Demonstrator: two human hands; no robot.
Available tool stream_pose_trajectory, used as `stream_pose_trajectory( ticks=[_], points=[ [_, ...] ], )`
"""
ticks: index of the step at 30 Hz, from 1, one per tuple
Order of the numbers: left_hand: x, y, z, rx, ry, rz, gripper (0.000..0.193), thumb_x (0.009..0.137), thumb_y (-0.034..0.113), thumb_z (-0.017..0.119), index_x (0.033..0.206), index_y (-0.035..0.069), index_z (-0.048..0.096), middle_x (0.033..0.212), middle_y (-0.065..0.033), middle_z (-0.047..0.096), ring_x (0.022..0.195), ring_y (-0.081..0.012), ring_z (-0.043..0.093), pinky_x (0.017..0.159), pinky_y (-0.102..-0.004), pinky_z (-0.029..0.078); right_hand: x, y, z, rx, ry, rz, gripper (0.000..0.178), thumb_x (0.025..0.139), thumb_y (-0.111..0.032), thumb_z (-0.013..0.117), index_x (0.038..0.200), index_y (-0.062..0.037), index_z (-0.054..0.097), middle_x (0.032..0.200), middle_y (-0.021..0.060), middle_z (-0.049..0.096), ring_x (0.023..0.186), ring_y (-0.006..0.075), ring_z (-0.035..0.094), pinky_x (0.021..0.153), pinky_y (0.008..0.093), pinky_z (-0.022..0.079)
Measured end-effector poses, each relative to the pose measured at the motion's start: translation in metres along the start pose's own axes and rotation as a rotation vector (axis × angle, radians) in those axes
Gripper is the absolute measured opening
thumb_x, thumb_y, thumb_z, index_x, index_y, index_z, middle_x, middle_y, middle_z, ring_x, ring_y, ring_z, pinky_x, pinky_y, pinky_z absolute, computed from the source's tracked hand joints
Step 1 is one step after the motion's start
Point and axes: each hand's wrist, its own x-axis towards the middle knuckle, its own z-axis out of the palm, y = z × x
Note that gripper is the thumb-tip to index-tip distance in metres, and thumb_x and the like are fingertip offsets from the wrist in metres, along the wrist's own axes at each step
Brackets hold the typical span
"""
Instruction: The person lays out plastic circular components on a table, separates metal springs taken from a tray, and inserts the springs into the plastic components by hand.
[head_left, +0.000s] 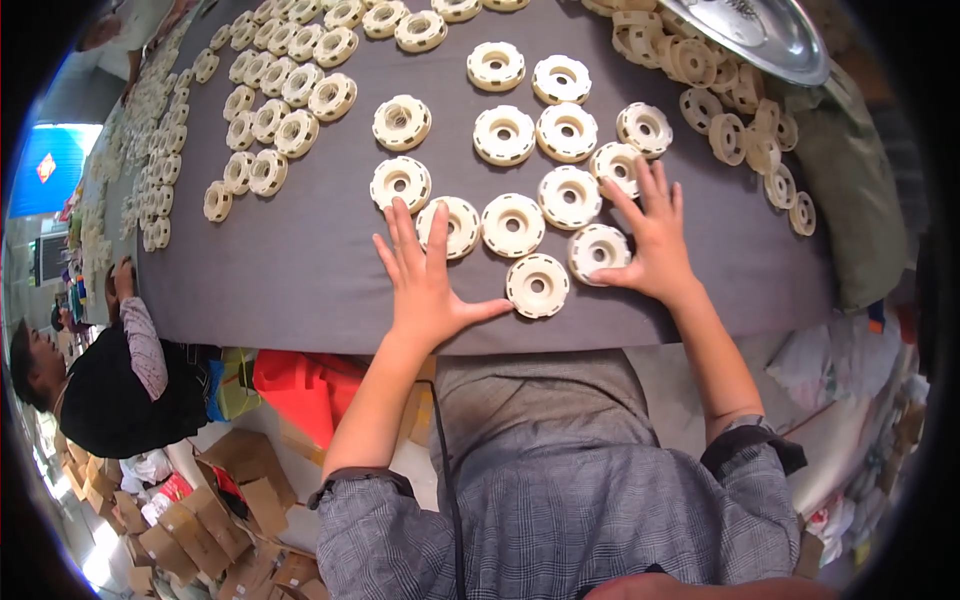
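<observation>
Cream-coloured round plastic parts with notched rims and a hole in the middle lie flat in front of me. My left hand (422, 285) is spread, its fingers over the near-left notched disc (451, 228) and its thumb at the edge of the nearest disc (538, 286). With fingers apart, my right hand (655, 240) rests at the group's right side. Its thumb lies on one disc (599, 254), and its fingertips reach another disc (616, 168). Between the hands sit more discs, such as this one (513, 225). A disc at left (401, 122) shows a coiled spring inside.
Rows of discs with springs (297, 133) cover the dark grey tabletop (330, 270) at far left. Ring-shaped parts (728, 138) pile at the right below a metal tray (755, 35). Another person (120, 370) sits at left. Cardboard boxes (200, 530) lie on the floor.
</observation>
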Motion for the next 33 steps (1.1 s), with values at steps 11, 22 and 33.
stream_pose_trajectory(
  ticks=[11,22,33],
  points=[
    [0.018,-0.044,-0.017,0.061,0.147,0.005,0.109,0.055,0.060,0.072,0.137,0.005,0.024,0.143,-0.0252,0.009,0.134,-0.0389,0.006,0.103,-0.0599,0.002,0.061,-0.015,0.020,-0.024,0.187,-0.100,0.081,0.064,-0.068,0.058,0.129,-0.0227,0.045,0.138,0.0177,0.032,0.131,0.0421,0.016,0.100,0.0635,0.010],
    [0.078,-0.075,-0.025,-0.266,0.808,0.119,0.065,0.088,0.049,0.041,0.124,-0.005,0.036,0.135,-0.0222,0.027,0.127,-0.0346,0.026,0.104,-0.0474,0.019,0.224,0.139,-0.115,-0.054,0.321,0.179,0.063,0.074,-0.014,0.062,0.133,-0.0216,0.039,0.136,0.0199,0.034,0.123,0.0352,0.037,0.101,0.0386,0.034],
    [0.080,-0.074,-0.025,-0.296,0.717,0.093,0.056,0.091,0.042,0.036,0.120,-0.006,0.042,0.129,-0.0207,0.035,0.121,-0.0328,0.034,0.101,-0.0435,0.026,0.264,0.167,-0.098,-0.225,0.186,0.278,0.033,0.078,-0.009,0.057,0.111,-0.0142,0.056,0.116,0.0136,0.052,0.099,0.0301,0.056,0.085,0.0360,0.046]
  ],
)
